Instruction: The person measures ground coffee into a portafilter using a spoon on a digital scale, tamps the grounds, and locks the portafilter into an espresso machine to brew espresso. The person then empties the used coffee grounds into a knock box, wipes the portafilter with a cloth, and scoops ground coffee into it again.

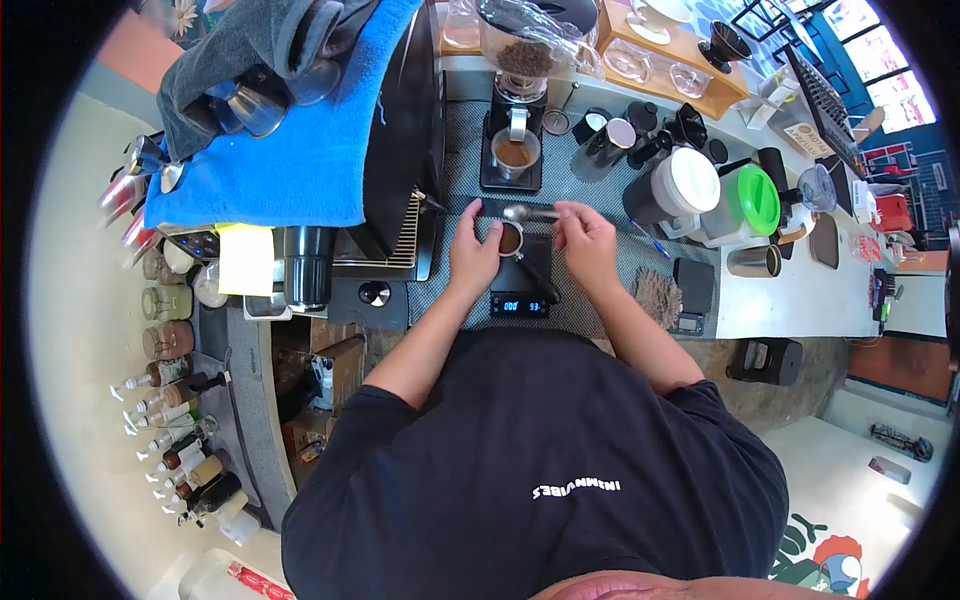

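My right hand (588, 245) pinches the handle of a metal spoon (522, 212), whose bowl hangs just above and beyond the portafilter. The portafilter (510, 240) rests on a black scale (520, 304) with lit digits, its basket holding brown coffee grounds and its black handle pointing toward me. Beside the basket is my left hand (474, 252), thumb and fingers apart, the thumb at or very near the rim; whether it touches I cannot tell. Beyond both hands, a coffee grinder (520, 65) has a cup of grounds (514, 153) under its spout.
On the left stands an espresso machine (408, 130) draped with a blue towel (300, 160). To the right are a white-lidded container (690, 182), a green-lidded container (757, 200), a blue pen (652, 240), a brush-like cloth (658, 292) and a steel cup (756, 262).
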A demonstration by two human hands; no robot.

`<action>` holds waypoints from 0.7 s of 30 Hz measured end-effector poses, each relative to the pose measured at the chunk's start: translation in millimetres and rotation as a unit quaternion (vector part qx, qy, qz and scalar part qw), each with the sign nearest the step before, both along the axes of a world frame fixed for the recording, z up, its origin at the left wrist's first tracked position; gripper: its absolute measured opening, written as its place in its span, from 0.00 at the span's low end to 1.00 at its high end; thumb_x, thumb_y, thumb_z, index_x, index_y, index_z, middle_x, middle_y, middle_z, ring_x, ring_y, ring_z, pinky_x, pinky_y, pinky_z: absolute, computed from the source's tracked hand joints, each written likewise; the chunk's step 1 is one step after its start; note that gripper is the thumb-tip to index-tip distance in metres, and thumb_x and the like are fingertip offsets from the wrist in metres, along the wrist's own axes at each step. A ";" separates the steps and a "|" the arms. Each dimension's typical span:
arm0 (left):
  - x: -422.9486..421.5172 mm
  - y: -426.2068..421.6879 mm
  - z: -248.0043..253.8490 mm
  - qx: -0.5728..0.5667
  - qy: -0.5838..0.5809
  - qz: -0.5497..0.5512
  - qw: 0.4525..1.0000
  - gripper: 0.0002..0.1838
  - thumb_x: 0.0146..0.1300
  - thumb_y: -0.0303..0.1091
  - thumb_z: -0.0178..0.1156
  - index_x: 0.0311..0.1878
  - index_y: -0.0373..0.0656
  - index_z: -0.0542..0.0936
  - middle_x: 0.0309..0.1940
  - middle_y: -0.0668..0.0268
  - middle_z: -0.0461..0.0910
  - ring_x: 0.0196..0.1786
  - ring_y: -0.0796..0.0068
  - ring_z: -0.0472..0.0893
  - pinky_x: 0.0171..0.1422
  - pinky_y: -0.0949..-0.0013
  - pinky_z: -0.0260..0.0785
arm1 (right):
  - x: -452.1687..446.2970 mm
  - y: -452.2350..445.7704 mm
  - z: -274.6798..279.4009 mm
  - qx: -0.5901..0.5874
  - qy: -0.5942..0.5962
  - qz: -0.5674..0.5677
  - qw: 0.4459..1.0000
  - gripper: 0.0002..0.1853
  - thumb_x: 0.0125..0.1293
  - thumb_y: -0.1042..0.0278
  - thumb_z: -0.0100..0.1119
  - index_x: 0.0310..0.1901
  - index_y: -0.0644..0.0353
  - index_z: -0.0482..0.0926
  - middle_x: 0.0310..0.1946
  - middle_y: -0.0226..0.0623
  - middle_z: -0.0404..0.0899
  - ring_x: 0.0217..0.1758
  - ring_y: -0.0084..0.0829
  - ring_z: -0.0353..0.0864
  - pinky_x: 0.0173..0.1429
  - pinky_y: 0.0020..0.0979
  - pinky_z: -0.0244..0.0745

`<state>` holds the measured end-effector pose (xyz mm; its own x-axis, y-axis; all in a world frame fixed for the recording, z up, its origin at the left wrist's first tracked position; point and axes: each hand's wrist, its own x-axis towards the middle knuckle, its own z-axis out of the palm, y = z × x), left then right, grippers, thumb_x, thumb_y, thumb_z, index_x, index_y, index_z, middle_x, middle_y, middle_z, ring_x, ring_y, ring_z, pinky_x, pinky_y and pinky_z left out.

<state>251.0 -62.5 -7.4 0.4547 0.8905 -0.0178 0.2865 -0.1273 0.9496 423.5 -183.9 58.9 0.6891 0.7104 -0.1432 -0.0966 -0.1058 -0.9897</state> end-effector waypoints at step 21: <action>97.2 63.4 25.2 0.079 0.000 0.017 0.997 0.53 0.63 0.44 0.83 0.85 0.34 0.65 0.78 0.41 0.75 0.80 0.38 0.75 0.85 0.48 0.69 | 71.1 115.7 -2.2 -0.105 -0.289 0.094 0.947 0.12 0.80 0.68 0.65 0.53 0.67 0.92 0.35 0.44 0.92 0.39 0.35 0.92 0.48 0.37 0.85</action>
<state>348.3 1.0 17.8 0.4240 0.8972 0.1232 0.2936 -0.2649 0.9185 494.6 -68.3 56.8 0.5601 0.8257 0.0678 0.4954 -0.2682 -0.8262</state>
